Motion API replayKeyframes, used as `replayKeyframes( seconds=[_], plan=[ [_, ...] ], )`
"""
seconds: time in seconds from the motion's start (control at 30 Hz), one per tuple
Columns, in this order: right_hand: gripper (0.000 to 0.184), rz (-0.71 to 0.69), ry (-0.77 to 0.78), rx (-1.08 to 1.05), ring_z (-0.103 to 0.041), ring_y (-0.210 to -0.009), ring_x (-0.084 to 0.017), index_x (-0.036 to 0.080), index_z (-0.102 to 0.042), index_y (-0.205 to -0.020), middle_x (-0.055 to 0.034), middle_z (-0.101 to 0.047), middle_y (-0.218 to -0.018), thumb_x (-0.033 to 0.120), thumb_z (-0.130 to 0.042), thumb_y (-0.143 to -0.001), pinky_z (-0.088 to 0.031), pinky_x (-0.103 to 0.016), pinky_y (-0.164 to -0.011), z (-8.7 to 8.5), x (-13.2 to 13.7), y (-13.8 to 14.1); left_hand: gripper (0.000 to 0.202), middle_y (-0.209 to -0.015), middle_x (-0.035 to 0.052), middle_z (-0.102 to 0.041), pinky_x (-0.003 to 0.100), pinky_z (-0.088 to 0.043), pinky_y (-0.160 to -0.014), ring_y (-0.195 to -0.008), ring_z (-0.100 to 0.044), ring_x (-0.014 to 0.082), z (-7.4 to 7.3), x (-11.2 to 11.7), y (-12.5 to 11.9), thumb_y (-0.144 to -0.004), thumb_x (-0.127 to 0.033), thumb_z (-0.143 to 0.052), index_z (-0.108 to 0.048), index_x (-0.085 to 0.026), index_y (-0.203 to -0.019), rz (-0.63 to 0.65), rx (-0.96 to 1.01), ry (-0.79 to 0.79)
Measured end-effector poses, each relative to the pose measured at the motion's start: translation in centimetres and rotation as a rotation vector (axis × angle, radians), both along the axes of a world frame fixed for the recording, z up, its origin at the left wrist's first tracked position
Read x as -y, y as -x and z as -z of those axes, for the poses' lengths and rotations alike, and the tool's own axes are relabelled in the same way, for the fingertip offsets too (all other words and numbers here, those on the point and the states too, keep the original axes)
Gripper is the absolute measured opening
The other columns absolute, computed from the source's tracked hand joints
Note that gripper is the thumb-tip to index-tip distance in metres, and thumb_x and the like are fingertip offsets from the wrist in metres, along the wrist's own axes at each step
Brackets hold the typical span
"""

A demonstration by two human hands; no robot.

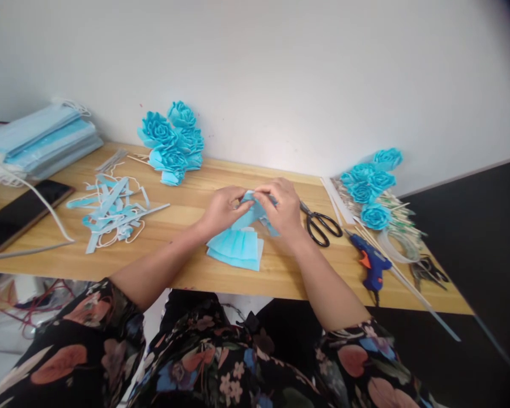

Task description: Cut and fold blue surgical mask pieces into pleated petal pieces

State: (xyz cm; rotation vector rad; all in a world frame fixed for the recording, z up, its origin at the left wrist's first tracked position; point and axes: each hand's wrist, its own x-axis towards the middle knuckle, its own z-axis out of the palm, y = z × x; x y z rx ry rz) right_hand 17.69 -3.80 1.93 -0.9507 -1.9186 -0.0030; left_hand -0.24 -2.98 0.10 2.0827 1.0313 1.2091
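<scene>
Both my hands meet over the middle of the wooden table (195,272). My left hand (223,209) and my right hand (281,207) each pinch a strip of light blue mask fabric (250,211) between closed fingers, holding it just above the tabletop. Under the hands lies a small stack of cut blue mask pieces (237,248), near the table's front edge.
Black scissors (321,224) and a blue glue gun (372,263) lie to the right, with blue fabric roses on sticks (372,190). More roses (172,141) lean at the wall. Cut strips (110,212), a phone (21,212) and stacked masks (40,139) sit left.
</scene>
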Motion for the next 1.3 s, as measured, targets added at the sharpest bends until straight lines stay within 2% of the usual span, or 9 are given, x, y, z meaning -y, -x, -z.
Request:
replayKeyframes(
  seconds=[0.13, 0.3, 0.4, 0.5, 0.6, 0.77, 0.9, 1.17, 1.3],
  plan=[
    [0.022, 0.051, 0.141, -0.331, -0.059, -0.077, -0.016, 0.021, -0.062, -0.088, -0.0002, -0.064, -0.081, 0.040, -0.055, -0.096, -0.045, -0.030, -0.073, 0.3, -0.4, -0.6, 0.024, -0.081, 0.0015, -0.071, 0.026, -0.047, -0.073, -0.076, -0.063, 0.0165, 0.6, -0.4, 0.0, -0.084, -0.039, -0.061, -0.069, -0.016, -0.082, 0.058, 0.075, 0.187],
    [0.026, 0.083, 0.234, -0.579, -0.053, -0.071, -0.014, 0.021, -0.057, -0.091, 0.0015, -0.057, -0.077, 0.047, -0.053, -0.095, -0.043, -0.027, -0.068, 0.7, -1.2, -1.4, 0.027, -0.073, 0.0013, -0.068, 0.026, -0.046, -0.070, -0.072, -0.061, 0.0162, 0.7, -0.9, 0.3, -0.079, -0.042, -0.066, -0.068, -0.016, -0.074, -0.038, 0.170, 0.312],
    [0.027, 0.095, 0.227, -0.613, -0.053, -0.074, -0.014, 0.021, -0.056, -0.091, 0.0007, -0.056, -0.079, 0.048, -0.053, -0.095, -0.044, -0.027, -0.070, 0.8, -1.4, -1.6, 0.030, -0.067, 0.0009, -0.065, 0.026, -0.044, -0.066, -0.067, -0.058, 0.0148, 0.8, -1.4, 0.5, -0.075, -0.046, -0.069, -0.065, -0.016, -0.069, -0.062, 0.253, 0.351],
    [0.029, 0.119, 0.247, -0.641, -0.051, -0.071, -0.014, 0.021, -0.057, -0.091, 0.0006, -0.055, -0.076, 0.050, -0.055, -0.092, -0.045, -0.027, -0.066, 0.9, -1.6, -1.6, 0.036, -0.065, 0.0004, -0.063, 0.026, -0.043, -0.064, -0.064, -0.056, 0.0140, 1.1, -1.7, 0.5, -0.071, -0.050, -0.072, -0.061, -0.017, -0.067, -0.046, 0.346, 0.411],
    [0.031, 0.147, 0.271, -0.661, -0.054, -0.072, -0.015, 0.021, -0.060, -0.094, -0.0003, -0.060, -0.079, 0.051, -0.057, -0.090, -0.047, -0.026, -0.065, 1.1, -1.7, -1.6, 0.039, -0.063, 0.0003, -0.062, 0.027, -0.043, -0.064, -0.063, -0.056, 0.0137, 1.3, -1.8, 0.4, -0.068, -0.052, -0.075, -0.060, -0.017, -0.064, -0.047, 0.381, 0.430],
    [0.035, 0.171, 0.274, -0.660, -0.064, -0.088, -0.018, 0.020, -0.065, -0.106, -0.0051, -0.070, -0.096, 0.050, -0.057, -0.090, -0.052, -0.029, -0.078, 1.5, -1.9, -1.7, 0.036, -0.064, -0.0002, -0.062, 0.026, -0.043, -0.064, -0.062, -0.055, 0.0124, 1.3, -1.7, 0.4, -0.067, -0.049, -0.076, -0.061, -0.016, -0.066, -0.063, 0.389, 0.447],
    [0.039, 0.175, 0.261, -0.642, -0.066, -0.097, -0.020, 0.019, -0.067, -0.110, -0.0083, -0.073, -0.106, 0.052, -0.056, -0.090, -0.053, -0.032, -0.087, 1.6, -2.0, -1.9, 0.038, -0.062, -0.0003, -0.061, 0.026, -0.042, -0.062, -0.063, -0.055, 0.0135, 1.2, -1.7, 0.4, -0.067, -0.051, -0.077, -0.060, -0.017, -0.065, -0.076, 0.369, 0.424],
    [0.040, 0.168, 0.263, -0.679, -0.067, -0.099, -0.021, 0.019, -0.068, -0.111, -0.0095, -0.074, -0.108, 0.051, -0.060, -0.088, -0.053, -0.034, -0.089, 1.6, -2.2, -2.1, 0.036, -0.062, -0.0001, -0.061, 0.027, -0.041, -0.063, -0.061, -0.054, 0.0129, 1.1, -1.7, 0.3, -0.068, -0.050, -0.075, -0.060, -0.016, -0.065, -0.050, 0.377, 0.439],
    [0.034, 0.172, 0.273, -0.687, -0.067, -0.091, -0.019, 0.018, -0.069, -0.103, -0.0068, -0.074, -0.099, 0.048, -0.061, -0.088, -0.053, -0.031, -0.083, 1.6, -2.2, -2.2, 0.037, -0.063, 0.0002, -0.062, 0.027, -0.042, -0.064, -0.062, -0.055, 0.0133, 1.2, -1.6, 0.3, -0.067, -0.051, -0.075, -0.061, -0.016, -0.066, -0.047, 0.378, 0.434]
  ],
)
